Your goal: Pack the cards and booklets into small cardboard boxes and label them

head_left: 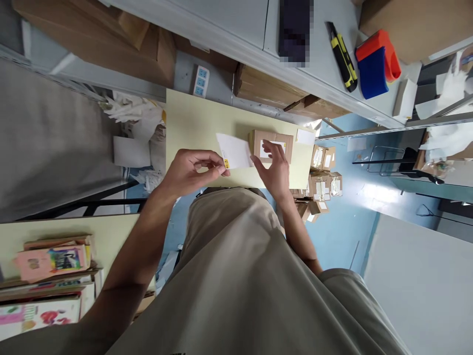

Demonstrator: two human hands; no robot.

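My left hand (192, 170) pinches the corner of a white label sheet (234, 151) with a small yellow mark, held over the pale yellow table (192, 123). My right hand (273, 167) is beside the sheet's right edge, fingers stretched out and apart, resting against a small brown cardboard box (272, 144) that bears a white label. The box sits flat on the table just beyond my hands.
Several small taped cardboard boxes (321, 182) lie stacked on the blue floor right of the table. A grey shelf (332, 74) holds a yellow-black utility knife (343, 55), a red and blue tape dispenser (377, 61) and large cartons. Colourful books (48, 276) lie lower left.
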